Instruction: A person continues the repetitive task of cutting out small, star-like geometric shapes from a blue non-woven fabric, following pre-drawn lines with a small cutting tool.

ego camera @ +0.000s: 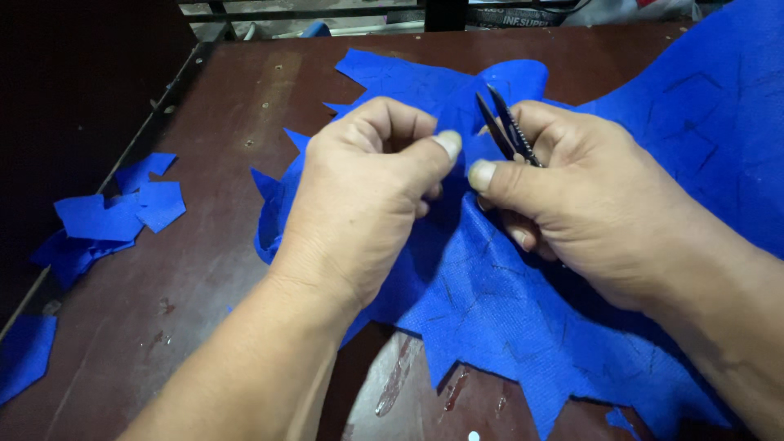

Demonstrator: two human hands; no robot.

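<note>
**Trimming a soft blue sheet with small snips**

Pinching the blue fabric point(490, 286) between thumb and curled fingers, the left hand point(359, 196) gathers a fold near the middle of the sheet. The right hand point(588, 196) closes around a pair of dark thread snips point(506, 131), blades parted and pointing up and away, its thumb pressed toward the same fold. The fabric lies across the brown table point(204, 269), running off frame to the right. It appears light, limp and coarsely woven, with faint dark lines marked on it; it likely buckles unless held close to the cut. Its near and left edges are jagged with pointed notches. Blue offcuts point(114, 216) sit well apart near the table's left edge, with bare tabletop between them and the sheet.
</note>
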